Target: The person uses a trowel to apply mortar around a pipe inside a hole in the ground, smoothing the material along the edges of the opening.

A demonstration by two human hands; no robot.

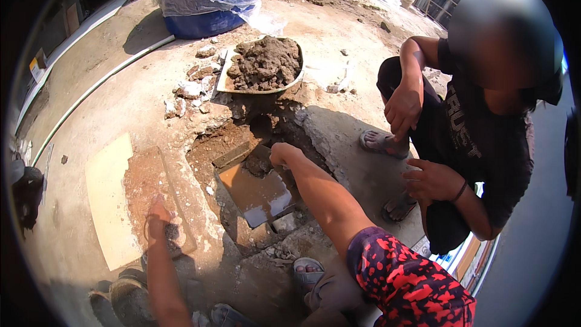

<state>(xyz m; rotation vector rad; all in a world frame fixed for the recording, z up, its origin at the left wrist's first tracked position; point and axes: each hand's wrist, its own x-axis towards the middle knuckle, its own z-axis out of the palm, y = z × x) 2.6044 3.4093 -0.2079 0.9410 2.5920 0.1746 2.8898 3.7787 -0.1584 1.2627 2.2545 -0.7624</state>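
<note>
My right hand (283, 155) is closed, reaching down over a square pit of brown, muddy water (257, 191). Just beside its fingers is a dark lump of wet mud (259, 165); whatever the fingers grip is hidden. My left hand (158, 213) rests with its fingers laid on a mud-smeared board (145, 169), left of the pit. That board has a pale, cleaner strip along its left side. Broken concrete and soil (212, 139) ring the opening, and a dark round hole (261, 125) shows in its far wall.
Beyond the pit stands a pale tub (225, 85) heaped with wet soil, with rubble (190, 89) at its left. A blue drum (203, 24) wrapped in plastic stands farther back. A co-worker (484, 121) squats close on the right. A pale pipe (100, 85) runs along the left.
</note>
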